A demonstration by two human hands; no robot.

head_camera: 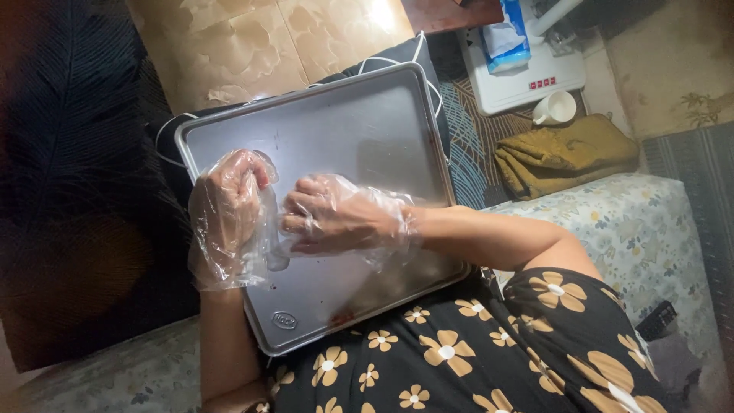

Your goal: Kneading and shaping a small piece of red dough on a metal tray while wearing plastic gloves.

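**Gloved hands meet over a metal tray**

A dark cushion (69, 153) fills the left side; a floral-covered seat (642, 222) lies at the right, with a folded mustard cloth (562, 153) and a white cup (556, 108) on the floor beyond it; the person wears a black dress with cream flowers (474, 352). A large silver baking tray (344, 130) rests on the lap, tilted in the frame, almost bare save for a few dark specks near its lower edge. Above its left half the two hands come together, both in loose clear plastic gloves; the left hand (229, 203) is curled into a fist, seemingly gripping loose glove film; the right hand (329, 218) has fingers bent, tips touching the other's glove. Whether anything besides plastic is pinched, I cannot tell. The step looks like adjusting a glove; the next move likely calls for a steady tug without tearing the thin film.
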